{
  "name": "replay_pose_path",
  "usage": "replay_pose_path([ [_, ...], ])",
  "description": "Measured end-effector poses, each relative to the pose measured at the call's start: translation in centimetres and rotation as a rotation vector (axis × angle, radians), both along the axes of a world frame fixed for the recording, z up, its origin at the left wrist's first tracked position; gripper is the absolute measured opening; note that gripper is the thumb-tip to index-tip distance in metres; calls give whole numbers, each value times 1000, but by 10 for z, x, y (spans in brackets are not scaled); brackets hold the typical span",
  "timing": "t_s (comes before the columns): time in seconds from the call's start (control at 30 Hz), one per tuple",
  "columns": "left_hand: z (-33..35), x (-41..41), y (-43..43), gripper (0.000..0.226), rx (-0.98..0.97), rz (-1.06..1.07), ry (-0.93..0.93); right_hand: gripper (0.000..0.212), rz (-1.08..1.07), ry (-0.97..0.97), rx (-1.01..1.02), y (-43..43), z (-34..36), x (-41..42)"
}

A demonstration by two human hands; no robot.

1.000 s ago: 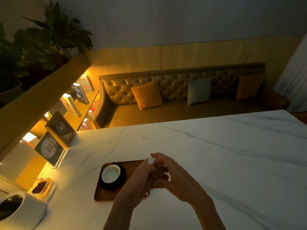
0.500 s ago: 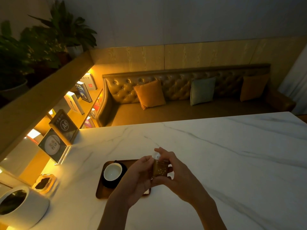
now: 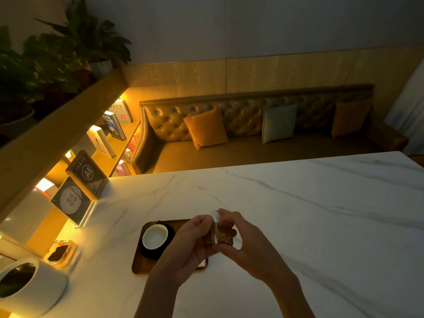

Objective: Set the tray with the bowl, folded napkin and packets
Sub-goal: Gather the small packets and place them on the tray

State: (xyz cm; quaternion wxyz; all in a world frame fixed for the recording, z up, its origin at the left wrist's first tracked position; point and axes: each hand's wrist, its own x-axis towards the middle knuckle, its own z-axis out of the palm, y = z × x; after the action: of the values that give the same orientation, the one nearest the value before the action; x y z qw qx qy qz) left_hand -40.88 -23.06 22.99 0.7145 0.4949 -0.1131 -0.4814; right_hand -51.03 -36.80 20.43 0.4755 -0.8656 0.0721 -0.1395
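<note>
A small white bowl [image 3: 155, 236] sits on a dark saucer [image 3: 168, 230] at the left end of a brown wooden tray [image 3: 143, 263] on the white marble table [image 3: 298, 214]. Both hands are raised together above the tray's right half. My left hand [image 3: 190, 246] and my right hand [image 3: 247, 244] pinch small brown packets with pale dots [image 3: 223, 236] between their fingertips, a white end [image 3: 215, 216] sticking up. The tray's right part is hidden behind my left hand. I see no napkin.
A white round pot [image 3: 29, 285] and a small glass dish with dark contents [image 3: 60, 252] stand at the table's left edge. Framed signs [image 3: 73, 199] lean there too. A tufted sofa with cushions [image 3: 252, 131] runs beyond the far edge.
Both hands have lifted slightly with the packets held upright between them; the packets' dotted face now shows more clearly. The view has shifted a little.
</note>
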Motion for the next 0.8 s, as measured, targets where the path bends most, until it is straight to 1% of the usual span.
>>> replay_pose_path([
  [0.1,1,-1,1,43,35,-19,-48,58,18,7,-7,0,-2,1],
  [0.23,0,-1,1,44,190,-38,-197,64,17,52,-67,0,-6,4],
  [0.33,-3,0,-1,29,268,14,-278,65,16,73,-108,-1,-9,4],
  [0.43,-9,1,0,19,266,115,-235,69,34,112,-79,0,-9,4],
  [0.5,-13,0,0,15,203,184,-147,74,-2,110,13,0,-5,5],
  [0.53,-15,0,-1,14,164,224,-99,73,-38,92,93,0,-3,6],
  [0.63,-21,-3,-4,12,75,334,-4,50,-158,35,361,-4,-3,7],
  [0.7,-23,-5,-7,13,33,384,41,35,-173,45,518,-5,-4,8],
  [0.77,-23,-7,-10,11,15,403,59,25,-178,8,676,-5,-5,9],
  [0.8,-23,-8,-11,11,7,402,62,23,-203,-17,719,-4,-5,9],
])
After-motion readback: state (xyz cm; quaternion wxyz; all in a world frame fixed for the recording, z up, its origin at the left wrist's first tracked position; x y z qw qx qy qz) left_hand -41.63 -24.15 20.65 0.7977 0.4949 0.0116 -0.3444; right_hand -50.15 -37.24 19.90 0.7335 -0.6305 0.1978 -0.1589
